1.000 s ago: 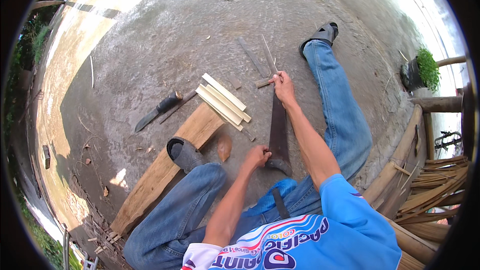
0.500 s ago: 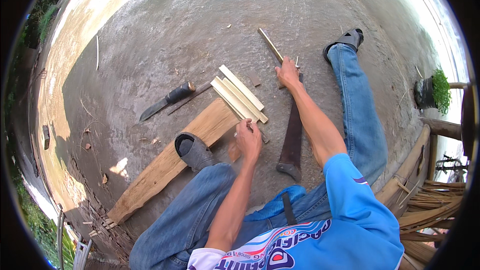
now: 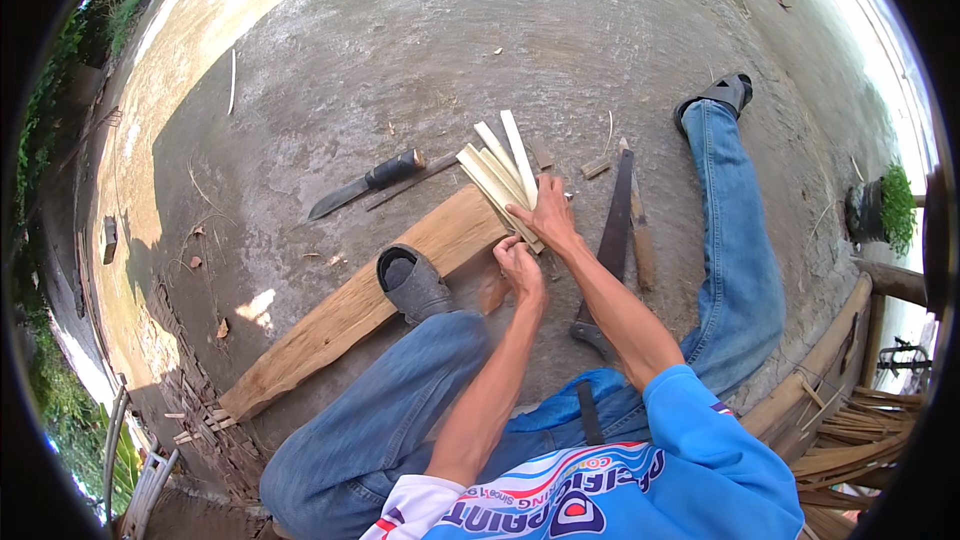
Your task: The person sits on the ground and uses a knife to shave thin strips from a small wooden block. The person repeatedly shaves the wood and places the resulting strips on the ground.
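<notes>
Several pale split bamboo strips [image 3: 488, 178] lie fanned out over the near right end of a long wooden board [image 3: 330, 332]. My right hand [image 3: 548, 217] is closed on a strip, with its thumb across the bundle and the other fingers along the right side. My left hand [image 3: 522, 268] is curled shut at the strips' near ends; what its fingers grip is hidden. Right of my right forearm lies a handsaw [image 3: 617, 210], with a sheath-like brown wooden piece [image 3: 642, 245] beside it. My left shoe [image 3: 412, 285] presses on the board.
A black-handled knife [image 3: 365, 183] and a thin dark rod [image 3: 410, 183] lie beyond the board. A short wood offcut [image 3: 596, 167] rests near the saw tip. At the right stands a potted plant [image 3: 885, 208] beside a log edging. My right leg [image 3: 712, 230] stretches out on the right.
My right hand has come from beyond the saw's far end to the bundle, bringing a strip in against the others. The left hand stays at the near ends. The whole view has shifted slightly.
</notes>
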A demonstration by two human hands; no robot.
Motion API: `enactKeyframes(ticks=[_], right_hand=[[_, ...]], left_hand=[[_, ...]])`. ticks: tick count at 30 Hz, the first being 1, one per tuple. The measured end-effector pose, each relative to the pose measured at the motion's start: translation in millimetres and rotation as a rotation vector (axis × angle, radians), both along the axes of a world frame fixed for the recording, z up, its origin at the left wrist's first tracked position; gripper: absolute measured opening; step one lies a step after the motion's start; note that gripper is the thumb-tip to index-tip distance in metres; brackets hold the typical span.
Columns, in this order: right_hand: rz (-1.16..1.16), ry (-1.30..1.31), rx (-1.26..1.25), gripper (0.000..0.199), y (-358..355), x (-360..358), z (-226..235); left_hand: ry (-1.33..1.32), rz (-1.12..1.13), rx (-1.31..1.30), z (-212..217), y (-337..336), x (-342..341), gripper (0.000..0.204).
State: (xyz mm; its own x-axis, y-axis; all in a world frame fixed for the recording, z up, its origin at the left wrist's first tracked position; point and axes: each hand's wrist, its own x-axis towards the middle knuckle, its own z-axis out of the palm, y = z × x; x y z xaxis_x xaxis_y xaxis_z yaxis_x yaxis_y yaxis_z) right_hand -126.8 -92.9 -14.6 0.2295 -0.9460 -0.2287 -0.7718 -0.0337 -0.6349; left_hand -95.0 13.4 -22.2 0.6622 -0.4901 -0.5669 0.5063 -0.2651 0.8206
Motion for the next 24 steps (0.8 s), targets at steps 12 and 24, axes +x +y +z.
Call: enactKeyframes(ticks=[12,24], right_hand=[[0.004,0.197,0.063,0.067,3.6,18.4,-0.5],[-0.117,0.008,-0.072,0.056,6.0,-57.7,1.6]], left_hand=[[0.593,0.161,-0.172,-26.1,-2.8,2.4,0.038],[-0.331,-0.505,0.180,39.6,-7.6,46.7,0.052]])
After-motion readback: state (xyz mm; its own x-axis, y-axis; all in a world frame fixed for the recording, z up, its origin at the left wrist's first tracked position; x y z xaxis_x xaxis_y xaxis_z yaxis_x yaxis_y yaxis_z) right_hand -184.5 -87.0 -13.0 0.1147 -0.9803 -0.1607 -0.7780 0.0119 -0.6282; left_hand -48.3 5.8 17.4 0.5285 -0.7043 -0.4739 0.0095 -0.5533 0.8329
